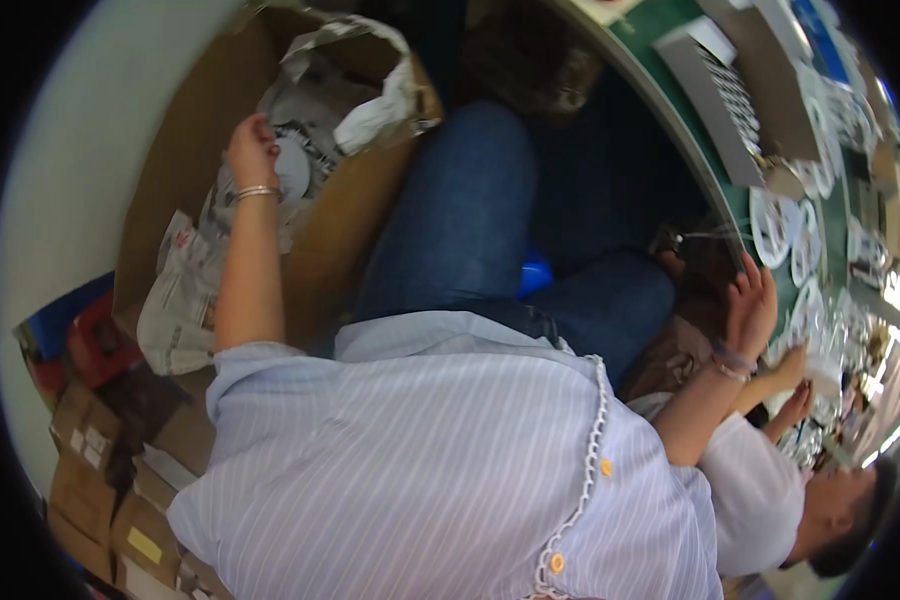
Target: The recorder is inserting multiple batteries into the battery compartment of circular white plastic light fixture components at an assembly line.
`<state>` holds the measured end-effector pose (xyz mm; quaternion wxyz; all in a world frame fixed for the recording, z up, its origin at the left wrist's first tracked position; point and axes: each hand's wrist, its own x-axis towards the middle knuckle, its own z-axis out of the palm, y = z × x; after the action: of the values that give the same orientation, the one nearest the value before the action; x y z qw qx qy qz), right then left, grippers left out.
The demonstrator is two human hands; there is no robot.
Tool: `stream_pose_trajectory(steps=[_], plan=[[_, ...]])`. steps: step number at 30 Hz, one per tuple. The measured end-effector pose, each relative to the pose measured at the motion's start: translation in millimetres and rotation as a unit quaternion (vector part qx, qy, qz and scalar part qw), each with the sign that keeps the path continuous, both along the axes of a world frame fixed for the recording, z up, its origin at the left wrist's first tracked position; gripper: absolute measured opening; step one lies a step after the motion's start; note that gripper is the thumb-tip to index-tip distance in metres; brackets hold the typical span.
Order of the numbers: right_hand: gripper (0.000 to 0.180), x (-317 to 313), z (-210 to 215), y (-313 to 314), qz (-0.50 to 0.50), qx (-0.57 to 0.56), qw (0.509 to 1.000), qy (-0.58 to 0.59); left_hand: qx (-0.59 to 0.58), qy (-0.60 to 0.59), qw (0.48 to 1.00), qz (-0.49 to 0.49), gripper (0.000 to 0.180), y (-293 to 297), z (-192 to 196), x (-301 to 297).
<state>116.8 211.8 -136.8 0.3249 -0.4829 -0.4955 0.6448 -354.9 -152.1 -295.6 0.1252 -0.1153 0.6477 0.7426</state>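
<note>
My left hand (253, 152) is inside a tall cardboard box (345, 215) on the left, its fingers curled. Right beside the fingertips is a pale round disc (292, 168); whether they grip it is unclear. Around it in the box lie crumpled printed sheets (182, 300) and a torn white liner (375, 110). My right hand (752, 308) is raised at the edge of the green table (670, 140), fingers stretched and slightly apart, with nothing seen in it. Closest to it on the table are white ring-shaped parts (770, 228).
An open carton (720, 110) with rows of small parts stands on the table. At right a co-worker in a white top (755, 490) works with both hands. Cardboard boxes (85, 450) and a red crate (100, 340) are stacked at lower left. A blue object (535, 272) shows between my legs.
</note>
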Motion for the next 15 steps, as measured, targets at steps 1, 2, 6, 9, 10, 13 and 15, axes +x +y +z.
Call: stream_pose_trajectory(steps=[1,2,6,9,10,13,15], plan=[[0.028,0,2,-2,0.001,0.006,1.000,0.001,-0.033,-0.039,0.998,-0.047,0.019,-13,-22,-7],[0.027,-1,4,-4,0.000,0.013,1.000,0.001,-0.064,-0.081,0.990,-0.095,0.020,-28,-39,-12],[0.023,-6,-6,-10,-0.162,0.149,0.975,-0.019,-0.286,-0.092,0.911,-0.283,0.022,-60,-111,-13],[0.025,41,-19,9,-0.125,0.241,0.962,-0.010,-0.509,0.118,0.712,-0.469,0.025,-66,-161,-8],[0.025,42,-21,6,-0.119,0.241,0.963,-0.014,-0.548,0.138,0.632,-0.529,0.025,-57,-164,0],[0.026,41,-17,-3,-0.068,0.248,0.963,0.077,-0.517,0.071,0.603,-0.603,0.032,-34,-161,22],[0.026,37,-14,-8,-0.116,0.255,0.960,0.029,-0.536,0.122,0.564,-0.616,0.031,-34,-175,34]])
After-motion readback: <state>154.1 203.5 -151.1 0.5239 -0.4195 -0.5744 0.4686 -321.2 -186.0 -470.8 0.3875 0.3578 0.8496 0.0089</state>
